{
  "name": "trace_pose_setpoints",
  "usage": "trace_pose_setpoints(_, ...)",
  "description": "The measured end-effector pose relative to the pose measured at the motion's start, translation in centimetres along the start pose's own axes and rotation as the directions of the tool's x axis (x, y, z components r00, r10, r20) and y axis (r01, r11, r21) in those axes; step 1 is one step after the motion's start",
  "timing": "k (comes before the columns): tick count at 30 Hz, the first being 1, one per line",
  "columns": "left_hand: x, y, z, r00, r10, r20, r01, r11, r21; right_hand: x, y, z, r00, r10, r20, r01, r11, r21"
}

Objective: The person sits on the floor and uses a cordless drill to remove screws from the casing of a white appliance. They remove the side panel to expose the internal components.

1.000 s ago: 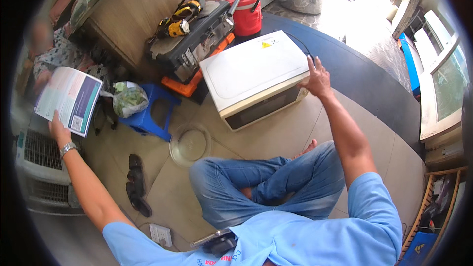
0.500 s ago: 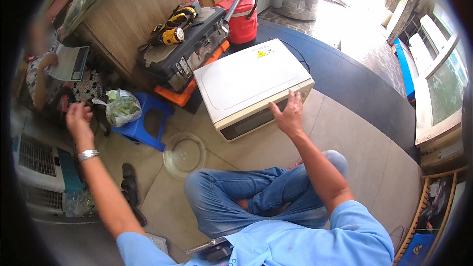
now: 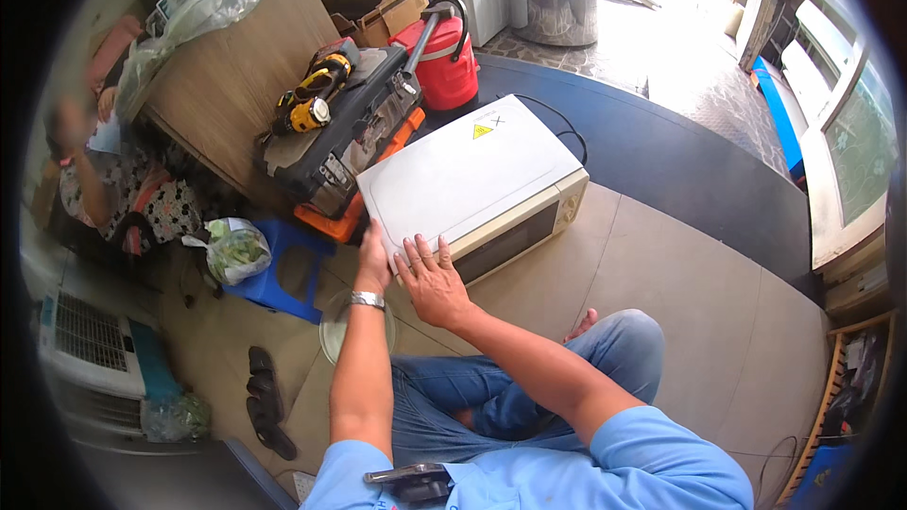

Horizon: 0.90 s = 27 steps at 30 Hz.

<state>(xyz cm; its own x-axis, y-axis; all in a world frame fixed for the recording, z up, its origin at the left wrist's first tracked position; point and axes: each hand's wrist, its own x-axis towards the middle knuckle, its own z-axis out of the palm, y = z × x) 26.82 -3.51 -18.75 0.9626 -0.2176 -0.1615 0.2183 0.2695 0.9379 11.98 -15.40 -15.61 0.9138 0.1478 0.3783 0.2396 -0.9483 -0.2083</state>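
Note:
A white microwave oven [image 3: 463, 175] with a cream front sits on the tiled floor before my crossed legs. My left hand [image 3: 374, 260] lies against its left side near the front corner, fingers stretched upward and partly hidden by my own right hand and the casing. My right hand [image 3: 435, 283] rests flat with spread fingers at the front left corner, touching the top edge and door side. Neither hand is closed round anything. A round glass turntable plate [image 3: 331, 332] lies on the floor beside my left forearm, which partly covers it.
A black toolbox [image 3: 331, 146] carries a yellow power drill [image 3: 308, 115]; a red water jug [image 3: 444, 71] stands behind. At left are a blue stool [image 3: 283, 264] with a bag of greens [image 3: 234, 250], sandals [image 3: 265, 401] and a seated person [image 3: 142, 194]. A cord [image 3: 572, 127] trails behind the microwave.
My left hand has come in from the far left to the microwave's left side. My right hand has moved left from the front's right part to its left corner.

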Motion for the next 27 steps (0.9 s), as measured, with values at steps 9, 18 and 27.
trace_pose_setpoints(9,-8.0,-3.7,7.9,0.979,0.035,-0.200,-0.025,0.998,0.055,-4.9,5.6,-6.8,0.947,-0.100,0.306,0.060,0.989,0.136)
trace_pose_setpoints(18,-17.9,-12.8,16.2,0.996,0.072,0.055,-0.090,0.774,0.627,-12.1,10.8,-15.1,0.881,0.238,0.409,-0.311,0.943,0.119)
trace_pose_setpoints(27,-10.5,8.7,6.2,0.856,-0.107,0.506,-0.270,0.743,0.613,-13.2,7.9,-13.0,0.881,0.384,0.277,-0.378,0.922,-0.077)
